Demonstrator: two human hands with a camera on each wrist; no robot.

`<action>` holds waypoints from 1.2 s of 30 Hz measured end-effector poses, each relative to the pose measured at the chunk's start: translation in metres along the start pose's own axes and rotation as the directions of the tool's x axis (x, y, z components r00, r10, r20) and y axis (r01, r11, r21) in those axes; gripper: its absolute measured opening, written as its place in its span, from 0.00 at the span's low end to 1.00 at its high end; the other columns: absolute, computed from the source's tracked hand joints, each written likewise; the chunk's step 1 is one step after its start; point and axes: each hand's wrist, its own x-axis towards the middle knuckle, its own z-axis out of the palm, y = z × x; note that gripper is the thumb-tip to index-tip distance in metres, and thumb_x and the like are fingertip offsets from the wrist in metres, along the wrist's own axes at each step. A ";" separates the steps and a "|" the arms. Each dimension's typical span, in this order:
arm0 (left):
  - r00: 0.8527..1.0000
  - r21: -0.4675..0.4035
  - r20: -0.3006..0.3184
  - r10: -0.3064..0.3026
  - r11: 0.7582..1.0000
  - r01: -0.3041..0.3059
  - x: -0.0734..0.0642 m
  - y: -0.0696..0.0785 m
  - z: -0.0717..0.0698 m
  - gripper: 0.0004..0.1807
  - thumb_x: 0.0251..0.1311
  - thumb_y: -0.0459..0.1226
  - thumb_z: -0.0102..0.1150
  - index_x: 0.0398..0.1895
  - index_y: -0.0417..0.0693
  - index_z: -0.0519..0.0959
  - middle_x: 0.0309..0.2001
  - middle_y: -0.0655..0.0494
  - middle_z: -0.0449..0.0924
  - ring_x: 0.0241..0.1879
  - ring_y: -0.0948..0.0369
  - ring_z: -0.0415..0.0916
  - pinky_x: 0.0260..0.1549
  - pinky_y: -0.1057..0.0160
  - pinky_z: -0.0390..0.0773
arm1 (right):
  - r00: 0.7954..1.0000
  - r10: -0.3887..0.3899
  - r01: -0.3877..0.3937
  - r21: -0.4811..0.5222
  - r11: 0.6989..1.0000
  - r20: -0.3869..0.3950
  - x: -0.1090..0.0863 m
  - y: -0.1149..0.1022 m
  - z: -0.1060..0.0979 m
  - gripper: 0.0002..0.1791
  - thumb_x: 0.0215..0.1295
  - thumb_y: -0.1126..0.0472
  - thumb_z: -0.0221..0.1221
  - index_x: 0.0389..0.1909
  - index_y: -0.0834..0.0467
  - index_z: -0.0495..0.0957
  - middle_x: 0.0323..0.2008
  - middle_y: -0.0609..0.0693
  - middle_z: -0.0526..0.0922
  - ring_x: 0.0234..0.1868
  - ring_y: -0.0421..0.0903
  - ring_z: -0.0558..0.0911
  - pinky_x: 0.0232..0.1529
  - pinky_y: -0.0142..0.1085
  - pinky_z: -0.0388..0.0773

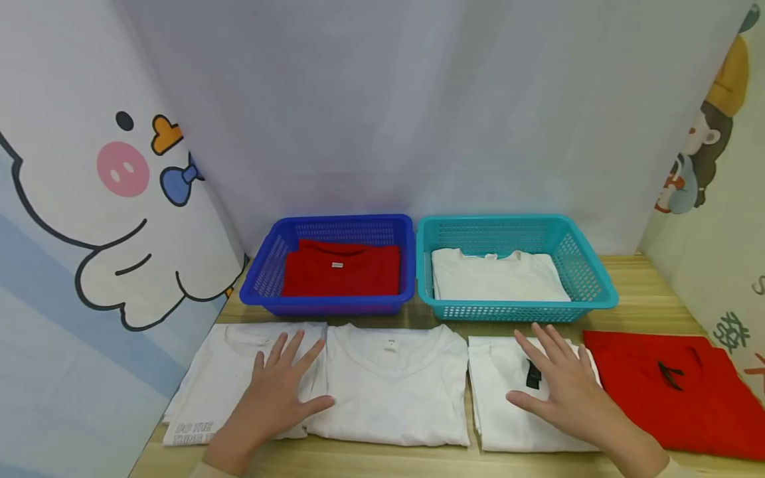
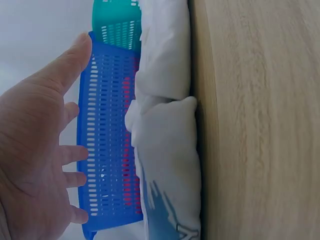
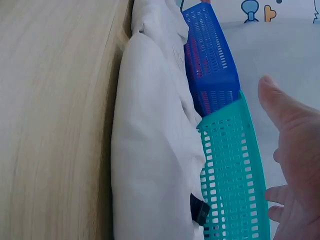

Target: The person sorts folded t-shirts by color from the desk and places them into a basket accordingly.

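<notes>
White fabric is found beneath both hands. Above the printed white shirt [image 1: 218,378], the left hand [image 1: 277,392] is held palm down, its fingers spread and nothing gripped; the thumb is extended over the edge of the plain white shirt [image 1: 388,392]. Grey lettering is noted on the printed shirt, to the near left of that hand.

Above the tagged white shirt [image 1: 505,428], the right hand [image 1: 558,392] is likewise held with fingers spread and nothing gripped. A black tag [image 1: 534,376] is seen between its thumb and index finger. To the right of this hand, a folded red shirt [image 1: 675,398] is laid, dark marks being visible near its collar. Between the two hands, the plain shirt is laid flat, its collar turned to the far side.

Beyond the left hand and slightly to its right, a blue basket [image 1: 335,305] is placed, in which a red garment [image 1: 340,275] is contained. Beyond the right hand, a teal basket [image 1: 516,311] is placed, in which a white garment [image 1: 499,282] is contained. All items are supported on a wood-grain table [image 1: 358,461].
</notes>
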 end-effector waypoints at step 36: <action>0.991 0.025 0.131 -0.036 0.999 0.033 0.028 0.030 0.035 0.53 0.45 0.75 0.51 0.75 0.66 0.56 0.75 0.41 0.47 0.72 0.39 0.42 0.59 0.25 0.46 | 0.989 -0.071 0.074 -0.013 0.997 0.127 0.045 -0.066 0.080 0.54 0.48 0.20 0.53 0.73 0.45 0.59 0.73 0.61 0.52 0.74 0.61 0.49 0.59 0.74 0.45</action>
